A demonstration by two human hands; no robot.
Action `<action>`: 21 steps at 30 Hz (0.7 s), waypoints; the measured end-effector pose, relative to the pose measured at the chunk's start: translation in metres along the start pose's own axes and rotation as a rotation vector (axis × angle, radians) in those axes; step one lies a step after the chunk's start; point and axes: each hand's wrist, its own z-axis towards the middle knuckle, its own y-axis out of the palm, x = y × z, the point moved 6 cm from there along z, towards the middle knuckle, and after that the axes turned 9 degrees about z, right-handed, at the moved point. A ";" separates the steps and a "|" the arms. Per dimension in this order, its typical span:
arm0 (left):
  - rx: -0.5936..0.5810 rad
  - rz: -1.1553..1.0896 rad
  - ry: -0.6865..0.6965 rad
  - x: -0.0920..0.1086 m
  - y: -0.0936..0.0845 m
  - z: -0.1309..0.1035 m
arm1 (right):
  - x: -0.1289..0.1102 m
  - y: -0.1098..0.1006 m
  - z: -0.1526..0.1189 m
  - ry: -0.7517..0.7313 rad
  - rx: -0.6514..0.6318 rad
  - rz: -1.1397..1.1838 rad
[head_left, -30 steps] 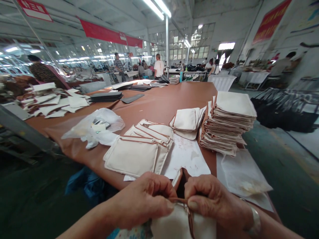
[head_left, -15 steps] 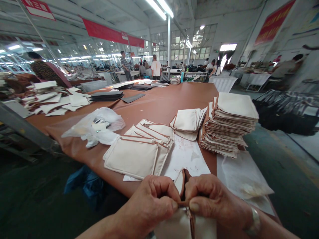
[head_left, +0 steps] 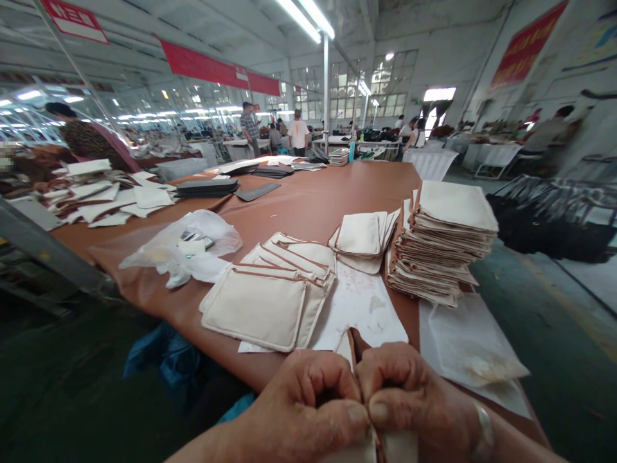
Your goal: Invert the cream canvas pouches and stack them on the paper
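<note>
Loose cut pieces: thin white and brown flat shapes (head_left: 103, 199), heaped unevenly at the counter's left edge.
Left plastic bag: milky, crumpled, translucent film (head_left: 159, 251) on the counter (head_left: 313, 186) near its left edge, small flat items showing inside.
Dark pads: flat grey-black stack (head_left: 207, 188) behind that bag, rounded at the corners.
Fanned pouches: cream, smooth-faced rectangles (head_left: 260, 305) with thin brown edging, overlapping by the counter's near edge, just beyond the left hand.
Left hand: thumb and bent forefinger pinch the held piece; knuckles up, forearm coming in from below (head_left: 318, 399).
Held piece: cream with a brown edge (head_left: 399, 447), at the counter's near edge, directly under and between both hands; a narrow brown-lined flap stands up behind the fingertips. The hands hide most of its seam, and whether it is cloth or leather cannot be told.
Small pouch stack: cream squares, brown-edged (head_left: 359, 235), leaning against the tall stack.
White paper: stained sheet (head_left: 364, 308) partly under the pouches.
Right hand: mirrors the left, thumb and curled forefinger clamping the same brown edge, the two thumb tips side by side (head_left: 409, 392).
Tall stack: many thin cream layers (head_left: 443, 244) toward the counter's right edge.
Right plastic bag: flat, translucent (head_left: 475, 347), near the right edge.
Bracelet: pale metallic band (head_left: 483, 431) around the right wrist.
</note>
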 end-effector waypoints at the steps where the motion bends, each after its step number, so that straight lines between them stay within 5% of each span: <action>1: 0.026 0.029 0.034 0.001 -0.001 -0.001 | 0.003 0.000 0.001 0.006 0.010 0.046; 4: 0.011 0.192 0.109 0.004 -0.010 -0.003 | 0.003 -0.003 0.001 -0.003 0.057 0.036; 8: -0.190 0.336 0.051 0.001 -0.035 -0.006 | -0.009 -0.021 -0.006 -0.024 0.094 -0.032; 13: -0.103 0.657 0.151 0.029 -0.051 -0.009 | -0.033 -0.052 -0.002 0.045 0.059 -0.243; 17: -0.035 0.722 0.223 0.054 -0.028 -0.001 | -0.051 -0.020 0.023 -0.125 -0.120 -0.743; 21: -0.085 0.601 0.053 0.036 -0.038 0.004 | -0.037 0.014 0.045 -0.256 -0.236 -0.908</action>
